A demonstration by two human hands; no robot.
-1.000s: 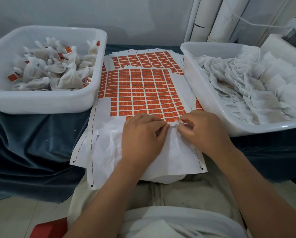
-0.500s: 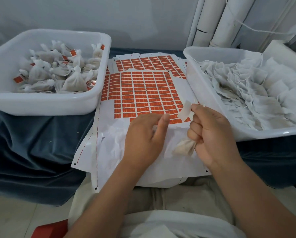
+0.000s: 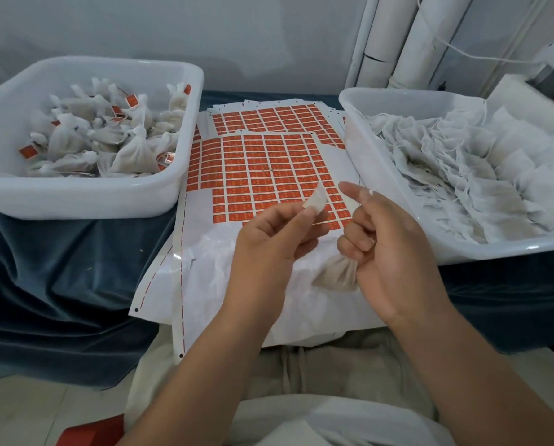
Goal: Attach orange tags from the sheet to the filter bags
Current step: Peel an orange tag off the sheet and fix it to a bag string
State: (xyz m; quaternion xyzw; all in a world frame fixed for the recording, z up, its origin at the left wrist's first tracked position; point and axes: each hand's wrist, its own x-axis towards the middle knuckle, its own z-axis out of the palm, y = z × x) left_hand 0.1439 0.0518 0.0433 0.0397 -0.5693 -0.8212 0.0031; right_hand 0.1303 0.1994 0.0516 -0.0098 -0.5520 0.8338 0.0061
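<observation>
The sheet of orange tags lies flat between two white tubs, its near rows peeled away. My left hand is raised above the sheet's bare part and pinches a peeled tag, pale side toward me, between thumb and fingertips. My right hand is beside it; its lower fingers curl round the gathered neck of a filled filter bag that hangs below the palm, while the index finger points up and left. The string at its fingertips is too thin to follow.
A white tub at left holds tagged, filled bags. A white tub at right holds flat empty filter bags. A second tag sheet lies behind the first. Dark blue cloth covers the surface. White pipes stand at the back.
Both hands lifted off the sheet. The tag passed from my right hand to my left. My right hand rose with the bag hanging under it.
</observation>
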